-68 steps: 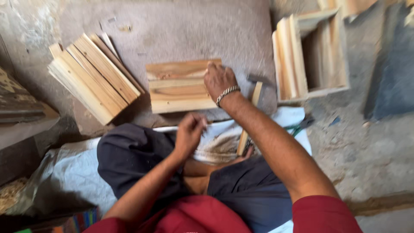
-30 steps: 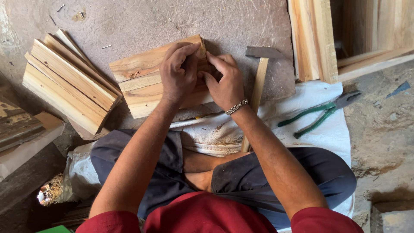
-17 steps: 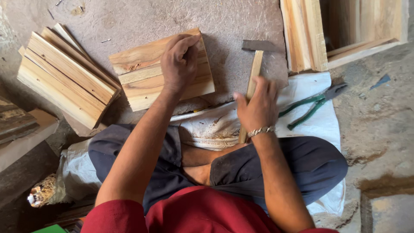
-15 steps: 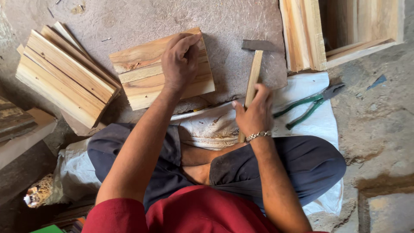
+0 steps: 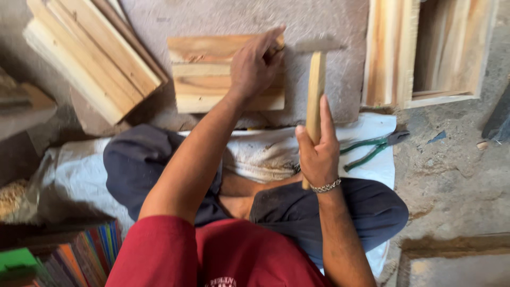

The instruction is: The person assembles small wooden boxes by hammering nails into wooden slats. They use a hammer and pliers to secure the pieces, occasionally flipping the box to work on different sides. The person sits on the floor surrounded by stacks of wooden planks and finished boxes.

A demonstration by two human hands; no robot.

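Bare slab [image 5: 340,79] between wooden panel [image 5: 212,74] and open box frame [image 5: 425,53]; hammer [image 5: 315,90] crosses it.

The hammer [image 5: 315,85] has a pale smooth wooden handle and dull metal head; the boards [image 5: 212,74] are raw, grainy wood; the slab [image 5: 329,21] beneath looks rough and matt; the pliers [image 5: 372,149] have green plastic grips.

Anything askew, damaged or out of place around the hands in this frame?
Nothing looks damaged or spilled. The left hand presses on the small plank panel, the right hand grips the wooden-handled hammer. The loose plank stack lies at a slant, and green-handled pliers rest on the white cloth.
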